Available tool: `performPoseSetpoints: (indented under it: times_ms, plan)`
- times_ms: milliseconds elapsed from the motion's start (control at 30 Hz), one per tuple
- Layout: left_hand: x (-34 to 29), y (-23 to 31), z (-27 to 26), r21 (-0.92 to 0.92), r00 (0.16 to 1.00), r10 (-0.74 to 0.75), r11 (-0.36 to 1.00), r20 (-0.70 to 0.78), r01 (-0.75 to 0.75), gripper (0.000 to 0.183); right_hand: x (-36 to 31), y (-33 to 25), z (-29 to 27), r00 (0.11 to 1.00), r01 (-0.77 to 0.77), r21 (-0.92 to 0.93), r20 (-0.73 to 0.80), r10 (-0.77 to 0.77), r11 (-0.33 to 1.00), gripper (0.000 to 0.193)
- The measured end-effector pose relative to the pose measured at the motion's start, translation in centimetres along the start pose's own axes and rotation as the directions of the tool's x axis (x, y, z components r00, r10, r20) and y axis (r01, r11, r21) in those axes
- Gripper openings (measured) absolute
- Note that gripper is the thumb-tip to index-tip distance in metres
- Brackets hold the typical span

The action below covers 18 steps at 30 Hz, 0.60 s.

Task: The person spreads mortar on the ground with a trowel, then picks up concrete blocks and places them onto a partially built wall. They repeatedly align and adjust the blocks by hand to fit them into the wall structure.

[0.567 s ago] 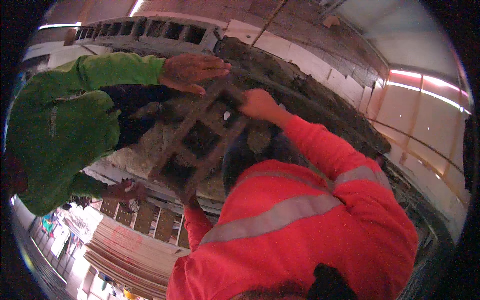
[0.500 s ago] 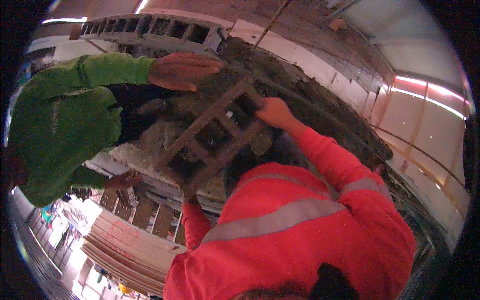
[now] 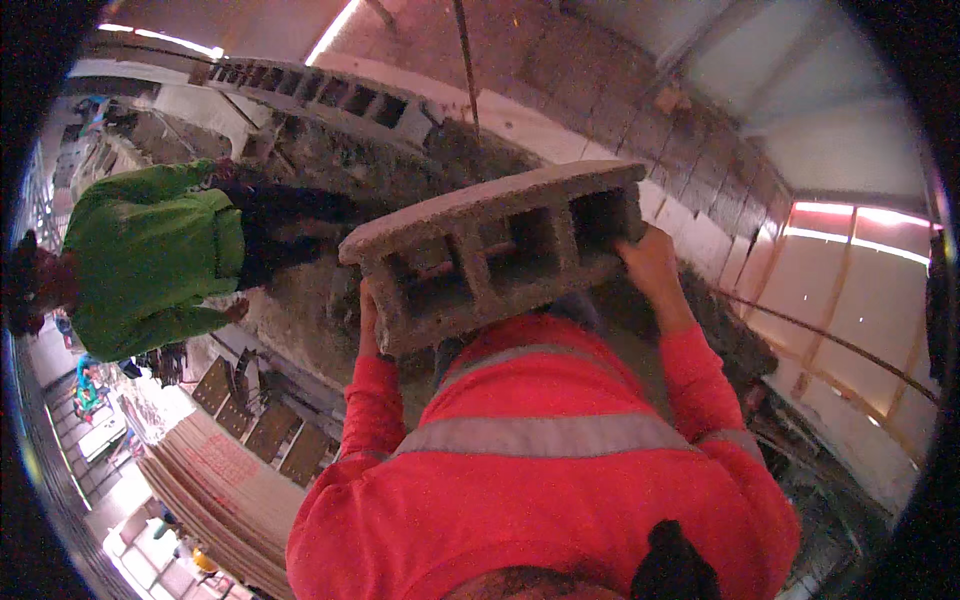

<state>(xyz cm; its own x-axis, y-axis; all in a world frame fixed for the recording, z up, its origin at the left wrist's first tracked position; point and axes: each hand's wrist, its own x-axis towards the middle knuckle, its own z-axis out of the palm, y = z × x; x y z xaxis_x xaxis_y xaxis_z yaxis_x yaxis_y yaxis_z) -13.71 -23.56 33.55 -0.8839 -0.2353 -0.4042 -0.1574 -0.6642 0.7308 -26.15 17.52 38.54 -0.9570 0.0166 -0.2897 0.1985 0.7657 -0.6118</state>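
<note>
A grey concrete block [image 3: 480, 236] with three hollow cells is held up in front of my body, tilted so its right end sits higher. My left hand [image 3: 370, 315] grips its left end, the fingers partly hidden by the block. At the right end, my right hand [image 3: 655, 265] is closed around the edge beside the last cell. Both my arms wear red sleeves, and a grey band crosses my red top.
To the left stands a co-worker in a green top [image 3: 150, 260], hands apart from the block. A row of hollow blocks [image 3: 320, 95] runs along the far wall. An upright steel rod [image 3: 466, 70] rises behind my block. Stacked boards [image 3: 215, 480] lie at lower left.
The block has come up closer to me and swung round toward level, both my hands still on it. The co-worker has drawn back to the left, away from it.
</note>
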Motion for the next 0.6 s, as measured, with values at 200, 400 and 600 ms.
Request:
performPoseSetpoints:
  times_ms: [200,400,600]
  plan:
    - [4.8,5.2,4.2,-0.002,0.978,0.079,0.997,0.192,-0.081,0.059,-2.4,-6.9,-7.8,0.960,0.170,0.159,-0.250,-0.127,0.973,0.026]
    - [9.7,12.6,7.1,0.024,0.905,0.065,0.996,0.421,-0.083,0.060,-5.8,-14.3,-11.4,0.862,0.181,-0.019,-0.479,-0.168,0.983,0.032]
    - [14.2,19.8,8.2,0.076,0.798,0.020,0.994,0.602,-0.082,0.061,-8.6,-21.2,-9.9,0.763,0.038,-0.057,-0.643,-0.066,0.998,0.033]
